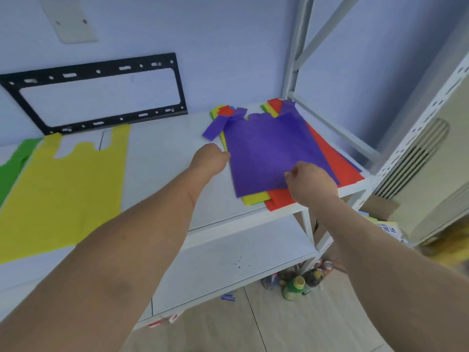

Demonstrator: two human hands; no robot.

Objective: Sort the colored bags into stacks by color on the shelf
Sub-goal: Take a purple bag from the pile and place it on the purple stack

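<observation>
A mixed pile of bags lies at the right end of the white shelf. A purple bag is on top, with red, yellow and green bags under it. My left hand is at the purple bag's left edge, fingers curled at that edge. My right hand is on the bag's near right corner with thumb and fingers pinched on it. A yellow bag lies flat on the left of the shelf, beside a green bag at the far left.
A black metal bracket leans on the wall behind the shelf. A lower shelf board sits below. Bottles stand on the floor under the rack. The rack's upright post rises at the right.
</observation>
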